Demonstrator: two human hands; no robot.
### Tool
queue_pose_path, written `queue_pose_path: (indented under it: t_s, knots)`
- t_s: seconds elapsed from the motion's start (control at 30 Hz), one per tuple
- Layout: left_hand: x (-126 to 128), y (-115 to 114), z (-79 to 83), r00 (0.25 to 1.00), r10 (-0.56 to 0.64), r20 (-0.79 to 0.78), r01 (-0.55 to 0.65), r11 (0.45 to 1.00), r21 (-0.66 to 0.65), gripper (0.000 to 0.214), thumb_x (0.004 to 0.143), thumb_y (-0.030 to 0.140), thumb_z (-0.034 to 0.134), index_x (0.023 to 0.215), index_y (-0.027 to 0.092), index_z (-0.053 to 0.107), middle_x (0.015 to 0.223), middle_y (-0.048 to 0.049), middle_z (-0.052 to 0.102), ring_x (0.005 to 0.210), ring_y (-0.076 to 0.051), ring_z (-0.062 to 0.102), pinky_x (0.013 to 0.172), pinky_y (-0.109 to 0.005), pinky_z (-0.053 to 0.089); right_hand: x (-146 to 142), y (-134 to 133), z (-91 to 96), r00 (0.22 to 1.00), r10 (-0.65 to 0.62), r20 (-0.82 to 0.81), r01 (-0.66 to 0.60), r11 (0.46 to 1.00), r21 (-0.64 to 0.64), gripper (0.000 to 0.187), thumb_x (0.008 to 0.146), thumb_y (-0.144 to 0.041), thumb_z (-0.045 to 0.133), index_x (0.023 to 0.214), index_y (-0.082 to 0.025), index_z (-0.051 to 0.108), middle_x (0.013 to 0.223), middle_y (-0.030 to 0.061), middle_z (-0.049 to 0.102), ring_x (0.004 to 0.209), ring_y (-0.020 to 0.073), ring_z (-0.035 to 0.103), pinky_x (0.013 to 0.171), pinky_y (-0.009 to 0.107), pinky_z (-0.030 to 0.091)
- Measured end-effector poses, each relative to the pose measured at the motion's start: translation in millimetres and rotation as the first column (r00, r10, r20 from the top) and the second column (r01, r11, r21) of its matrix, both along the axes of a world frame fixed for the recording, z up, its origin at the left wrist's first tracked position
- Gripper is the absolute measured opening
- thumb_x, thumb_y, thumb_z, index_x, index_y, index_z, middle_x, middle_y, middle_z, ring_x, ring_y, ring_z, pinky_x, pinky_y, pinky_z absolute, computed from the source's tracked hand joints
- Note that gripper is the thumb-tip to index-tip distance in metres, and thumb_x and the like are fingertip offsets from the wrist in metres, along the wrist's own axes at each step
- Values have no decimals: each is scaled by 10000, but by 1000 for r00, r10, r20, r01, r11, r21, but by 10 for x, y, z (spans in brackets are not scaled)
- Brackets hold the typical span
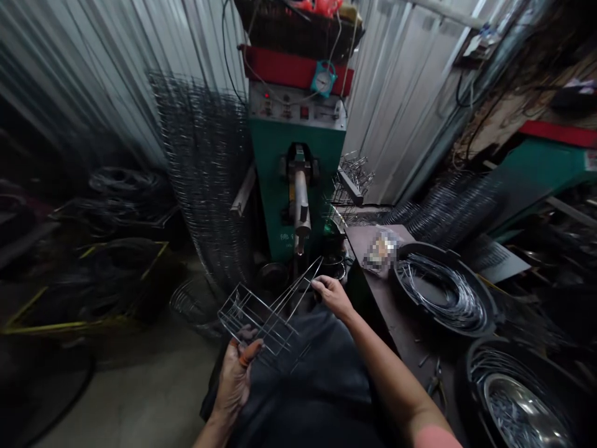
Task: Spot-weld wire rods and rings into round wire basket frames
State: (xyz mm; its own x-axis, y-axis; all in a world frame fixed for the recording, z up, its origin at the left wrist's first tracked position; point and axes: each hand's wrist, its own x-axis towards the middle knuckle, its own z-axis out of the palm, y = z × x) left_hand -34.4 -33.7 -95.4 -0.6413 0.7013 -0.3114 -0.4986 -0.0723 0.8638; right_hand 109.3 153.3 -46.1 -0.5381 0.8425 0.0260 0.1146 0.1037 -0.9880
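Observation:
A small wire basket of thin bright rods is held over my lap, tilted, with a long V-shaped wire end pointing up and to the right. My left hand grips its lower left side, and orange covers show on the thumb and a finger. At the V-shaped end, my right hand has thumb and fingers pinched on the wire. Just beyond that end is the electrode arm of a green welding machine. Whether the wire touches the arm's tip cannot be made out.
Tall stacked wire grids lean left of the machine. On the right, a bench carries a black tray of wire pieces, pliers and a metal bowl inside another black tray. Yellow-edged crates stand at left.

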Motion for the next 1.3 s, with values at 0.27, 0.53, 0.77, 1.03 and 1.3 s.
queue_pose_path:
  t_s: [0.27, 0.53, 0.77, 1.03, 1.3]
  knots:
    - [-166, 158, -178, 999, -49, 9, 49, 998, 38, 383, 569, 294, 747, 904, 242, 567, 1031, 9, 543, 987, -175, 506, 840, -293, 417, -84, 167, -78, 999, 31, -11, -31, 999, -17, 343, 773, -474, 534, 607, -175, 505, 502, -42, 494, 473, 85, 425, 489, 210, 323]
    - [-317, 299, -147, 993, -106, 49, 107, 994, -13, 432, 560, 337, 743, 946, 225, 585, 984, -22, 585, 952, -204, 521, 768, -325, 460, -187, 308, -144, 993, 53, -106, -61, 995, -78, 338, 777, -481, 538, 630, -178, 502, 516, -43, 485, 462, 82, 434, 488, 214, 335]
    - [-349, 423, -117, 993, -102, 67, 106, 993, -60, 471, 501, 340, 766, 920, 210, 595, 963, -34, 600, 1001, -226, 517, 781, -320, 447, -269, 418, -242, 987, 23, -162, -43, 992, -121, 310, 776, -471, 549, 654, -187, 520, 523, -38, 481, 471, 88, 424, 473, 214, 353]
    - [-443, 514, -180, 992, -105, 75, 111, 991, -76, 539, 470, 301, 778, 959, 202, 573, 964, -38, 608, 967, -233, 552, 773, -331, 465, -339, 509, -228, 981, 13, -192, -57, 973, -226, 307, 719, -477, 599, 666, -182, 529, 553, -33, 485, 482, 83, 432, 460, 206, 357]
    - [-509, 584, -64, 989, -118, 88, 126, 988, -93, 561, 454, 309, 786, 960, 182, 579, 920, -37, 612, 916, -220, 574, 740, -313, 470, -342, 629, -268, 979, 37, -198, -91, 958, -274, 304, 711, -455, 618, 638, -180, 511, 530, -40, 480, 471, 74, 424, 450, 193, 336]
